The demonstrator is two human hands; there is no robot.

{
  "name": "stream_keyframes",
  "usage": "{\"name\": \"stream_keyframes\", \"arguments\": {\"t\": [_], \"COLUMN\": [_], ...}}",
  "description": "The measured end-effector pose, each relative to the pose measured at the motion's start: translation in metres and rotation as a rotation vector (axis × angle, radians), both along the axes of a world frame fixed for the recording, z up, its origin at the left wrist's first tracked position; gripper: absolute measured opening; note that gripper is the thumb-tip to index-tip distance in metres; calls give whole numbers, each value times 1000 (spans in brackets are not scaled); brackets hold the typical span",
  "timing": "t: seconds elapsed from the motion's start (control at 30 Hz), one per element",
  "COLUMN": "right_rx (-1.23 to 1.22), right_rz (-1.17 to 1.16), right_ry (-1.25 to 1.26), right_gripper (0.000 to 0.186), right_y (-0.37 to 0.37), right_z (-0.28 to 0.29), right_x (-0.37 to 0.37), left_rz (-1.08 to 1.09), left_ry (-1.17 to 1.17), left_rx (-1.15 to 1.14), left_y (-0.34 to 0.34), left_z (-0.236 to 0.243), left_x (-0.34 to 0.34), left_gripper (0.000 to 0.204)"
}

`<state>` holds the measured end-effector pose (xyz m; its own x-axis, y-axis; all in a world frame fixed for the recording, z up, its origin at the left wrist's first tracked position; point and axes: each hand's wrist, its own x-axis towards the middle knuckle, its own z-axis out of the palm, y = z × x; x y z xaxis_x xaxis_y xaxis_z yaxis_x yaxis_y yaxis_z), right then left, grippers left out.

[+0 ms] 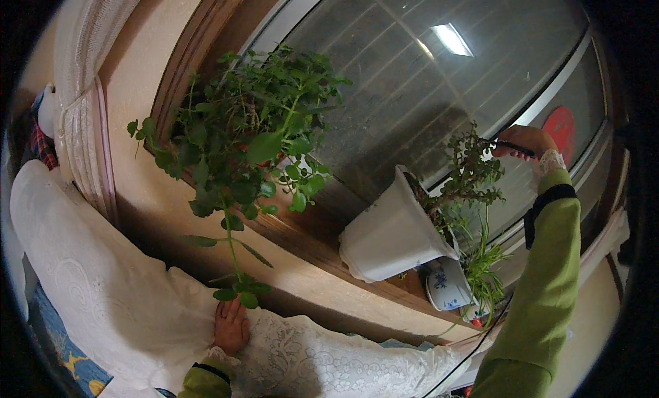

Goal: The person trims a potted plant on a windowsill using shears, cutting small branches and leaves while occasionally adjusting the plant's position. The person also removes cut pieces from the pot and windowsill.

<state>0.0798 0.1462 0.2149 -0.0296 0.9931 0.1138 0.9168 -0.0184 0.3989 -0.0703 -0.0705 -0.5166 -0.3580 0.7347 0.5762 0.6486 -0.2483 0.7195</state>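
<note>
My left hand (pixel 232 326) lies flat with its fingers stretched on the white lace cover (pixel 295 350), just under the hanging tip of a leafy green plant (pixel 264 147). My right hand (pixel 525 143) is raised at the right and closed round a slim black tool (pixel 515 148), whose exact kind I cannot make out. The tool's far end reaches the upper right of a small-leaved bushy plant (pixel 473 168). That plant grows from a tall white pot (pixel 395 230), which shows tilted on the wooden windowsill (pixel 292 230).
A blue-and-white pot (pixel 446 286) with a grassy plant (pixel 484 267) stands right of the white pot. Behind the plants is a window (pixel 384 62) with a red round decoration (pixel 559 134). A tied curtain (pixel 86 123) hangs at left. A black cord (pixel 473 353) runs at lower right.
</note>
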Motion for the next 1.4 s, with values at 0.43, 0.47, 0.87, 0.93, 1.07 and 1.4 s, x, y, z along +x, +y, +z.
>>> {"name": "stream_keyframes", "arguments": {"t": [0.43,0.47,0.87,0.93,1.07,1.4], "right_rx": [-63,-57,-16,-62,-9,5], "right_rz": [-25,-12,4,36,95,464], "right_ry": [220,210,459,343,199,114], "right_gripper": [29,27,21,24,34,46], "right_y": [-5,-5,-29,-30,-36,-31], "right_z": [15,15,14,16,13,2], "right_x": [19,22,46,45,40,72], "left_rz": [5,-1,102,117,112,99], "left_ry": [37,36,-49,-27,13,121], "left_rx": [-69,-23,-43,-8,16,10], "left_y": [5,4,-9,-9,-7,2], "left_z": [-10,-8,36,28,16,7], "left_x": [3,1,6,9,14,15], "left_gripper": [42,42,39,40,40,40]}}
